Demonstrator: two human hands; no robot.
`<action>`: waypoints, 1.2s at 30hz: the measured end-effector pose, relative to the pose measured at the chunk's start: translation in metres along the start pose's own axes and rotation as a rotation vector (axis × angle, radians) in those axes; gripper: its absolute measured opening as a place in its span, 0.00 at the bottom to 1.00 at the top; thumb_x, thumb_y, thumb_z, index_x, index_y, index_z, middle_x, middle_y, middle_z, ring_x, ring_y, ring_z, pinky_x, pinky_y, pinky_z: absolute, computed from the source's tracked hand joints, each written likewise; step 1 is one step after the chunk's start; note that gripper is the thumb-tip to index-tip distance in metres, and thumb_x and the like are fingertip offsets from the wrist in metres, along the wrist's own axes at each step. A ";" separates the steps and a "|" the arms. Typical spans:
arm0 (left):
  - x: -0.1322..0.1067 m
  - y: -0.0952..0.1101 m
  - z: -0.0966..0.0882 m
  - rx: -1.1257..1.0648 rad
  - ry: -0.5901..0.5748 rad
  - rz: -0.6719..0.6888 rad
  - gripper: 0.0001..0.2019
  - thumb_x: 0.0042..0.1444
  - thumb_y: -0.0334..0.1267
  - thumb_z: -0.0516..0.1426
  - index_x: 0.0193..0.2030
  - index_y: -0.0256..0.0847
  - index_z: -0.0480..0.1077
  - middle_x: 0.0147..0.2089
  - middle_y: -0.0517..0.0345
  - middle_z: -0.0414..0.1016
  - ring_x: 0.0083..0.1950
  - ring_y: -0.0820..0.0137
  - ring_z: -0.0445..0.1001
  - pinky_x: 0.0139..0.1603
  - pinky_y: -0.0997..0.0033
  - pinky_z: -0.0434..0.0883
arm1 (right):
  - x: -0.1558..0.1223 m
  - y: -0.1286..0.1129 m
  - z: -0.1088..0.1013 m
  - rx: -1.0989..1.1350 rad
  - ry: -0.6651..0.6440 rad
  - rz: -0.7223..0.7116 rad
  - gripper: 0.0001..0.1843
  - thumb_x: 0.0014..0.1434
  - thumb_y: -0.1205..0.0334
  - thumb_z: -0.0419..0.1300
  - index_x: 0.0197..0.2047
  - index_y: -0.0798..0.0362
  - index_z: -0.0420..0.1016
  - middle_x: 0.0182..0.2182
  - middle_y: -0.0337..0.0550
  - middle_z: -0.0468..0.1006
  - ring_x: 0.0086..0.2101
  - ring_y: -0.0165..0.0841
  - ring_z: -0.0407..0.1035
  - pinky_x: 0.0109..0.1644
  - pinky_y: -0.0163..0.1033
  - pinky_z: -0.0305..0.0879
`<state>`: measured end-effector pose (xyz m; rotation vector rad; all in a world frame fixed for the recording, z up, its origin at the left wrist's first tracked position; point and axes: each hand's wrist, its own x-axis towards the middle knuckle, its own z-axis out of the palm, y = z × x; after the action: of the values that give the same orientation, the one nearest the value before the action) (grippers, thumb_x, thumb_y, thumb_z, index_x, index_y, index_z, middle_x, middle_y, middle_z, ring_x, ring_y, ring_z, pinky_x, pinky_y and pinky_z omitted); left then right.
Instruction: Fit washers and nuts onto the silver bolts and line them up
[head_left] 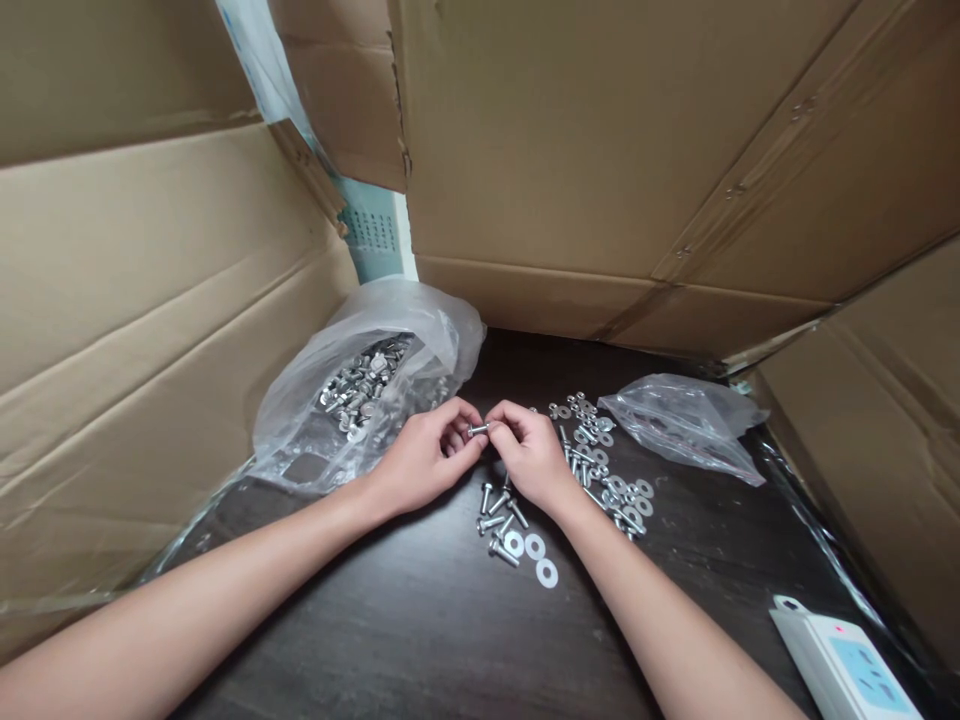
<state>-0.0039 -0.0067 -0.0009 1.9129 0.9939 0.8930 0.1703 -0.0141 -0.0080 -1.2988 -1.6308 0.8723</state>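
Observation:
My left hand [426, 455] and my right hand [529, 450] meet above the dark table [420, 610], and both pinch one small silver bolt [477, 430] between their fingertips. Just under the hands lie several loose bolts [496, 518] and flat washers [534, 547]. More washers and bolts [604, 465] are scattered to the right of my right hand. An open clear plastic bag [360, 395] full of bolts lies to the left of my left hand.
A smaller crumpled clear bag [679, 420] lies at the right. Cardboard sheets [600, 150] wall in the table at the back, the left [135, 320] and the right. A white power strip [844, 665] sits at the front right corner.

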 end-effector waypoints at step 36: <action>0.000 -0.003 -0.001 0.063 0.064 0.022 0.05 0.66 0.36 0.56 0.44 0.39 0.70 0.33 0.59 0.76 0.32 0.71 0.73 0.34 0.72 0.69 | -0.002 0.000 -0.001 0.125 -0.043 -0.038 0.08 0.55 0.62 0.57 0.39 0.52 0.73 0.25 0.34 0.69 0.26 0.31 0.63 0.33 0.37 0.61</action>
<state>-0.0064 -0.0052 -0.0032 1.9623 1.0518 0.9516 0.1717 -0.0160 -0.0082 -1.1671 -1.6027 0.9689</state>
